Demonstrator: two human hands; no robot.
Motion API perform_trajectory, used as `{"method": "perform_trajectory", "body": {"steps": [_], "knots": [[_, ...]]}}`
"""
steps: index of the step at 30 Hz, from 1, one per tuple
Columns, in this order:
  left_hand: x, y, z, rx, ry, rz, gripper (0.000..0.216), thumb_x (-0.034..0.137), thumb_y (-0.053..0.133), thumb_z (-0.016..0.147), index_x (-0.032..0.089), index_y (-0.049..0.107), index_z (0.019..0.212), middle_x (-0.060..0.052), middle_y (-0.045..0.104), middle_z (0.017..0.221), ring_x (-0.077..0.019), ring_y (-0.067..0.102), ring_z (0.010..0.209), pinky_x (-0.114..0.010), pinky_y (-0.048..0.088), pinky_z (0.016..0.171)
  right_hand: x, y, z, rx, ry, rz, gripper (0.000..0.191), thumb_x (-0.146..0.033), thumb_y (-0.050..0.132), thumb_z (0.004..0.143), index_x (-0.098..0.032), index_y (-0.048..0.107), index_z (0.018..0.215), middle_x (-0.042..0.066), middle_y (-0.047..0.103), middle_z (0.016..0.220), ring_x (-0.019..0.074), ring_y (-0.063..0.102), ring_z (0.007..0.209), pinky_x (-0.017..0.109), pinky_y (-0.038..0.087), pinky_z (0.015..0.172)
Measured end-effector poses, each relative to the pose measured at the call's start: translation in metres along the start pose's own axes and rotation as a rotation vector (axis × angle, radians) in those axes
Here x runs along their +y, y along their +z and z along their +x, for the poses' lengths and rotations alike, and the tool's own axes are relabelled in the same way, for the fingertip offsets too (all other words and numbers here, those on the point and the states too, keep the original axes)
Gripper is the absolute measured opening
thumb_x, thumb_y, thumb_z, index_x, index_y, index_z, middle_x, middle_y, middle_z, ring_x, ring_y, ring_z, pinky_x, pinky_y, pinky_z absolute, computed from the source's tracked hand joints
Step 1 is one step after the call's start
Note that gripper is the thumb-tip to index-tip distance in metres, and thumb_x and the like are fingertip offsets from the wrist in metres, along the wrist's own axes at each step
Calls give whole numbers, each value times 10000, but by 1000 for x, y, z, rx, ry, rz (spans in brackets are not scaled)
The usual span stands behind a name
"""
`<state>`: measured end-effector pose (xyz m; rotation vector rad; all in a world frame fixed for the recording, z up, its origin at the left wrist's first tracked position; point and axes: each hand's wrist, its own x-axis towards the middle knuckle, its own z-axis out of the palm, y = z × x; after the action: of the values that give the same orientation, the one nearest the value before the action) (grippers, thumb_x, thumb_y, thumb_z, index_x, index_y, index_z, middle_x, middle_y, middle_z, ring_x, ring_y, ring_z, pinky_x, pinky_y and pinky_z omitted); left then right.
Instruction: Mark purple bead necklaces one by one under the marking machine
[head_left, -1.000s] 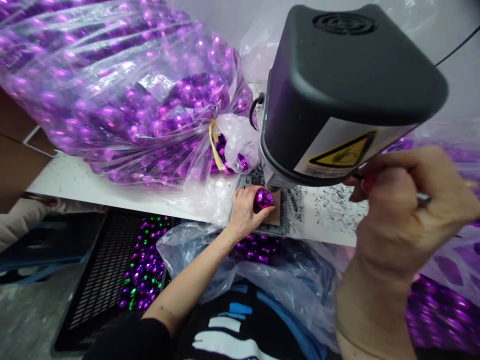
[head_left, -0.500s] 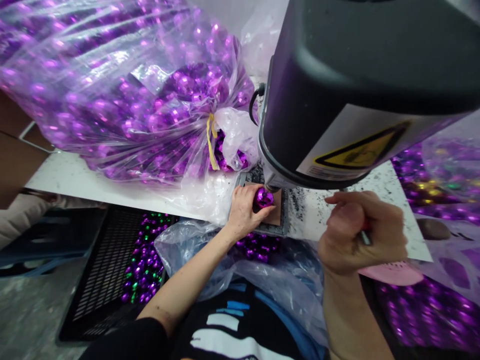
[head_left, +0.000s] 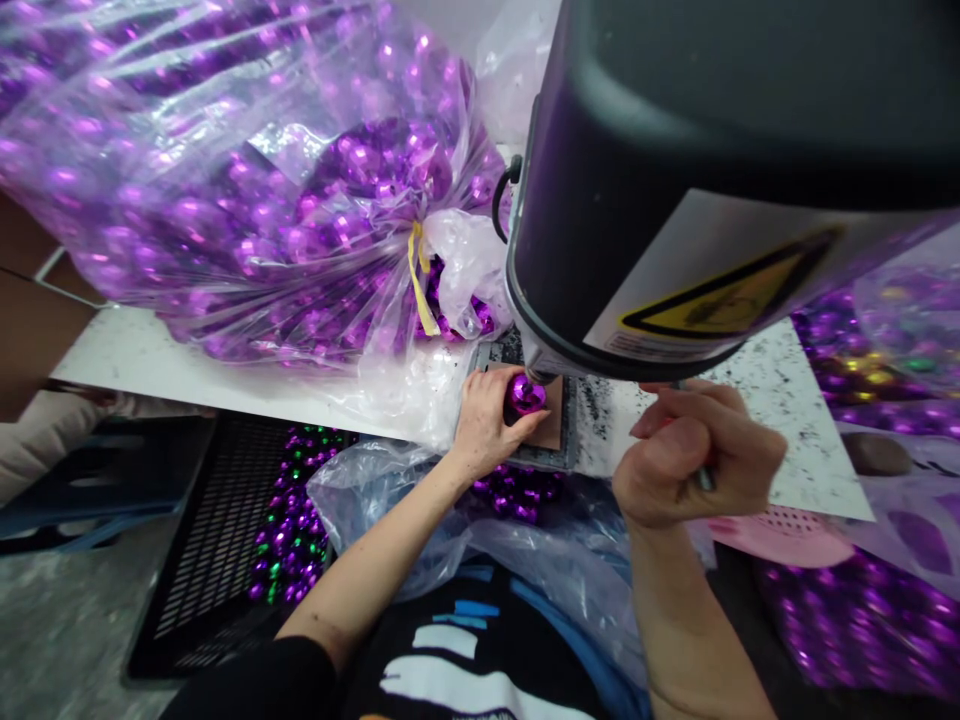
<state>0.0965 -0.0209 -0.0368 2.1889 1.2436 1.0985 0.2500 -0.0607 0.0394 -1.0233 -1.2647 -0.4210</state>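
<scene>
My left hand (head_left: pixel 487 420) pinches a shiny purple ball (head_left: pixel 528 393) between thumb and fingers. The ball rests on a brown wooden block (head_left: pixel 553 420), set on the grey base (head_left: pixel 570 445) of a black drill press (head_left: pixel 637 200). The drill tip meets the top of the ball, or comes very near it; I cannot tell which. To the right of the machine my right hand (head_left: pixel 697 455) is closed in a fist around a thin metal handle (head_left: pixel 703 480). Only the ends of this handle show, and where it joins the machine is hidden.
A big clear bag of purple balls (head_left: pixel 225 200), tied with yellow string, fills the table's left. Dark shavings litter the white tabletop (head_left: pixel 817 420). A black crate (head_left: pixel 202 540) and purple and green beads stand below left. A pink basket (head_left: pixel 787 535) is at right. Someone's sleeve (head_left: pixel 30 440) shows far left.
My right hand has shifted a little left with the metal handle. The drill tip now appears over the ball's top. My left hand keeps the ball in place; the view has tilted slightly.
</scene>
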Motion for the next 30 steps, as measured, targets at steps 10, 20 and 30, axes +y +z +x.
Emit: {"method": "perform_trajectory", "body": {"steps": [10, 20, 30], "knots": [[0, -1, 2, -6, 14, -35, 487, 451, 739, 831, 183, 555, 1194, -110, 659, 1154, -272, 606, 1091, -438, 447, 997, 18, -6, -34, -145, 56, -26, 215, -225, 510, 884, -157, 611, 1062, 21, 615, 846, 59, 558, 711, 250, 506, 705], [-6, 1, 1, -1, 30, -75, 502, 433, 776, 811, 185, 561, 1190, -103, 664, 1143, -265, 615, 1086, -445, 449, 996, -15, 16, 101, -101, 358, 41, 567, -565, 435, 935, -56, 511, 697, -14, 397, 620, -32, 342, 592, 162, 263, 614], [26, -68, -66, -406, 50, -26, 621, 373, 742, 845, 216, 463, 1377, -124, 593, 1278, -286, 578, 1152, -467, 514, 976, -7, 32, 118, -146, 386, 77, 580, -564, 405, 932, -65, 366, 639, -16, 319, 605, -28, 303, 609, 200, 254, 665]]}}
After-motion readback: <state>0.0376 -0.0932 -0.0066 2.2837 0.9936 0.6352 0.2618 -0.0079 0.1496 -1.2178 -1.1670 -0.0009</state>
